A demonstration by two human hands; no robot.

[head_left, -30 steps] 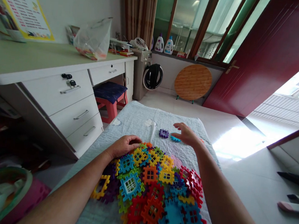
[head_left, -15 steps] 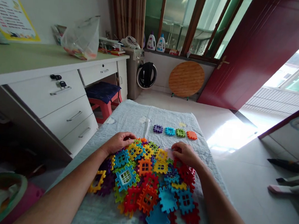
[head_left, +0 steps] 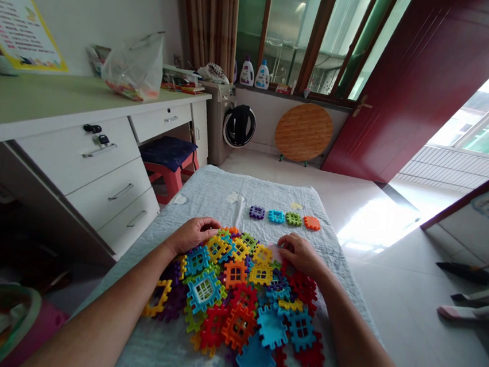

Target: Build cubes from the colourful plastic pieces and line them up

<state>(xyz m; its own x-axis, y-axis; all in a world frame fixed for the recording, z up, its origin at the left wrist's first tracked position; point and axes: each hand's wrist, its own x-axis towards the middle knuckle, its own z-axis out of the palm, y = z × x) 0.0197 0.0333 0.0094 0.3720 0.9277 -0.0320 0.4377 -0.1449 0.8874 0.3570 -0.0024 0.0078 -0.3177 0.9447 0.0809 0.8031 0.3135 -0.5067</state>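
Observation:
A heap of colourful plastic interlocking building blocks (head_left: 235, 275) with toothed edges, many with window grids, lies on the cloth-covered table (head_left: 221, 193). My left hand (head_left: 194, 233) rests against the heap's far left edge, fingers loosely curved and holding nothing. At its far right edge is my right hand (head_left: 300, 252), its fingers bent and apart, touching or close to the blocks; the fingertips are partly hidden. Beyond the hands stands a row of separate blocks: purple (head_left: 256, 212), light blue (head_left: 276, 216), green (head_left: 293, 219) and orange (head_left: 311, 223).
A desk with drawers (head_left: 95, 163) runs along the left, holding a plastic bag (head_left: 136, 69). A red stool (head_left: 171, 165) is tucked beside it. Further back are a washing machine (head_left: 218, 123), a round wooden board (head_left: 303, 132) and a red door (head_left: 379, 87).
The view has shifted very slightly. Both hands stay at the sides of the heap, with the right fingers a little more raised; the blocks lie as before.

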